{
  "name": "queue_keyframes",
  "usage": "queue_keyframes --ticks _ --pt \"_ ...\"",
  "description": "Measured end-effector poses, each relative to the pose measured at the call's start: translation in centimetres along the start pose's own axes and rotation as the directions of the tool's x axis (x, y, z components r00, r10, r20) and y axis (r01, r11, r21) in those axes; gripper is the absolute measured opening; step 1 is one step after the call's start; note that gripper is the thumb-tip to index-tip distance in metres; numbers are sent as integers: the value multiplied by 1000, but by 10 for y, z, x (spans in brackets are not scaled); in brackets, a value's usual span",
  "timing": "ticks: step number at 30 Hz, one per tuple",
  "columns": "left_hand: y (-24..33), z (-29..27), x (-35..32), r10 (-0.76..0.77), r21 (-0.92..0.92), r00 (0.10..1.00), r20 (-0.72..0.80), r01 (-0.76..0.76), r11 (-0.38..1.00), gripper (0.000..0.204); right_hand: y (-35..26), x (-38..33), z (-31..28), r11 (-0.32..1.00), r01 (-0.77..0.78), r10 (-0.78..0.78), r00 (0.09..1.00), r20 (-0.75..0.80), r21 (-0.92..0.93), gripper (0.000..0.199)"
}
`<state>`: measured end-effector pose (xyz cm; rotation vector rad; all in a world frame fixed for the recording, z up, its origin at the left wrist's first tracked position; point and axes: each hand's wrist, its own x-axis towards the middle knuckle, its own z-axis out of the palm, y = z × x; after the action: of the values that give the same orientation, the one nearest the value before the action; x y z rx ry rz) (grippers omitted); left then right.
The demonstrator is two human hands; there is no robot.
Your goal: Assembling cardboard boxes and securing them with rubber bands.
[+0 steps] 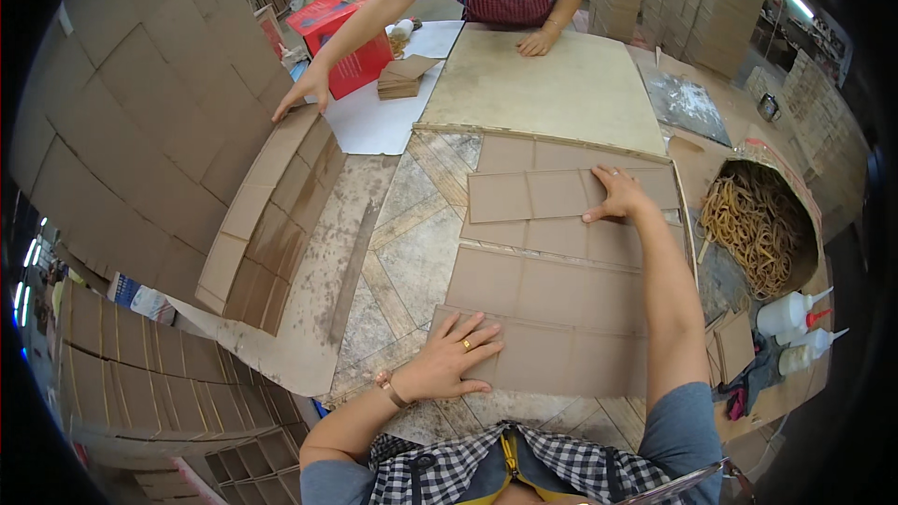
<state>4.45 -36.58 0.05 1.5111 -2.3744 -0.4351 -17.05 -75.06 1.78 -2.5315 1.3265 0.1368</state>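
Observation:
My left hand (pixel 449 360) lies with fingers spread on the near brown cardboard panel (pixel 561 360), at its left end. Farther off, my right hand (pixel 619 194) rests on a narrow creased cardboard strip (pixel 524 196), thumb and fingers apart across its width. That strip lies slightly askew over other cardboard panels, and more panels (pixel 543 281) fill the space between my hands. All of them lie on a worn, stained work board (pixel 402 262). What lies under my right palm is hidden.
Opposite, a person's hand (pixel 304 93) touches a row of cardboard strips (pixel 271 215); their other hand (pixel 538 42) rests on a pale board (pixel 543 84). A red box (pixel 341 42) stands back left. On the right are a sack of rubber bands (pixel 753 224) and white squeeze bottles (pixel 786 315).

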Motion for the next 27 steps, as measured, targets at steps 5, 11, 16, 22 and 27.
queue_keyframes --ticks 5,11,16,22,27 --pt "4 4 3 -37 142 999 -2 37 989 64 -15 -2 -16 998 20 -18 999 31 -65 114" --pt "-15 -4 38 -59 154 997 47 51 987 68 -29 -9 9 980 188 -188 982 3 60 111" --pt "-49 -33 46 -121 32 978 -171 128 991 68 -17 -39 12 984 179 -180 983 40 18 111" --pt "-156 -37 116 -595 -416 617 -515 428 803 68 -55 -53 -21 974 224 -213 953 217 -28 100" --pt "-82 -86 109 -201 -132 657 -726 153 979 62 -103 -190 -16 897 413 -435 888 -147 -158 89"
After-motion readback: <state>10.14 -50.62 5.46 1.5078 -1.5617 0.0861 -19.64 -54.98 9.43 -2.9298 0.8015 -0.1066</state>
